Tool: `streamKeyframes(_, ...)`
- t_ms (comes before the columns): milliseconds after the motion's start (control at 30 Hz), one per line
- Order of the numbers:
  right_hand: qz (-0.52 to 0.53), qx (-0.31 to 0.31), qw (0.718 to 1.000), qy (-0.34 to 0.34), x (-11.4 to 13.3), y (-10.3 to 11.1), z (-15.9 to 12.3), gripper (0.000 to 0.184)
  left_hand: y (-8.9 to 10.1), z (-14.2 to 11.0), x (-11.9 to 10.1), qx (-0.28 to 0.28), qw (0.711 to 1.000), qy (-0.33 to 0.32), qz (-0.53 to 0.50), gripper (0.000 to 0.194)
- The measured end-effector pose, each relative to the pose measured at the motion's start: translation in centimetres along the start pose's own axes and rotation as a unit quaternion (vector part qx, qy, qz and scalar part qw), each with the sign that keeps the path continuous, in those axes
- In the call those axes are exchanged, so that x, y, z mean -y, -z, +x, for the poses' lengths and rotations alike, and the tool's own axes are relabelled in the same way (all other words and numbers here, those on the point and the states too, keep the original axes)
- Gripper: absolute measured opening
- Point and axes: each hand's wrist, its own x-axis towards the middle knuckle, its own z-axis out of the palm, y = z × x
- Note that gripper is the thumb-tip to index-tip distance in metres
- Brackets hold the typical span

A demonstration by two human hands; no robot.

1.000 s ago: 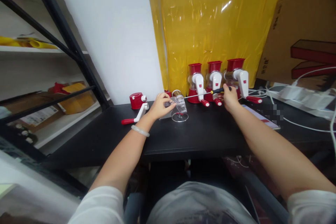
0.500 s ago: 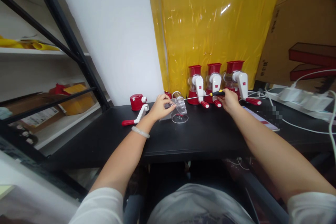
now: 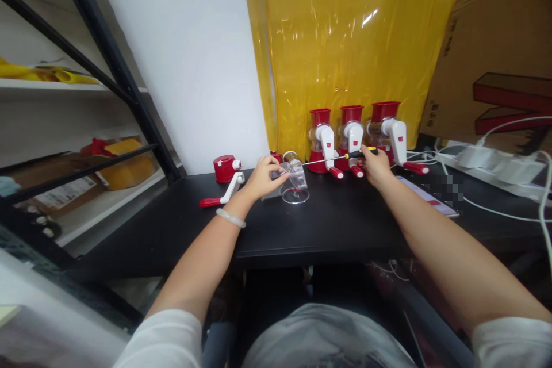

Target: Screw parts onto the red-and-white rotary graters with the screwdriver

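My left hand (image 3: 268,177) is closed on a clear plastic grater body (image 3: 296,178), which lies tipped on the black table with its round rim toward me. A metal drum (image 3: 291,156) shows at its far end. My right hand (image 3: 374,165) grips the black and yellow handle of a screwdriver (image 3: 357,154). The long thin shaft points left, and its tip reaches the clear body; exactly where it touches is too small to tell. To the left of my left hand lie a red grater part (image 3: 225,168) and a white crank with a red handle (image 3: 224,192).
Three assembled red and white rotary graters (image 3: 321,141) stand along the back, close behind my right hand. A phone (image 3: 426,195) lies right of it, near a white power strip (image 3: 491,169) with cables. A shelf rack (image 3: 142,109) stands at left, a cardboard box (image 3: 495,40) at right.
My right hand's fingers have shifted slightly on the screwdriver handle, showing more of its end. My left hand and the clear grater body stay in place.
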Motion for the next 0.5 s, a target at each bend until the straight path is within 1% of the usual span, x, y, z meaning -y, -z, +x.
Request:
streamKeyframes(133, 0.050, -0.001, 0.998, -0.024, 0.5, -0.5, -0.6, 0.024, 0.0, 0.0, 0.0, 0.000, 1.000, 0.002, 0.004, 0.021)
streamKeyframes(233, 0.071, 0.006, 0.997, -0.043, 0.6, -0.6, -0.5, 0.019, 0.0, 0.0, 0.0, -0.004, 1.000, -0.002, 0.004, 0.021)
streamKeyframes(367, 0.056, 0.010, 0.998, -0.042, 0.4, -0.4, 0.2, 0.014, 0.0, 0.0, 0.0, -0.003, 1.000, -0.001, 0.003, 0.020)
streamKeyframes(433, 0.037, 0.003, 0.999, -0.039, 0.2, -0.3, 0.4, 0.013, 0.0, 0.0, -0.1, 0.000, 1.000, 0.001, 0.003, 0.020)
streamKeyframes(500, 0.011, -0.010, 1.000, -0.026, -0.1, -0.2, 0.6, 0.017, 0.1, 0.0, -0.1, 0.000, 1.000, 0.002, 0.004, 0.020)
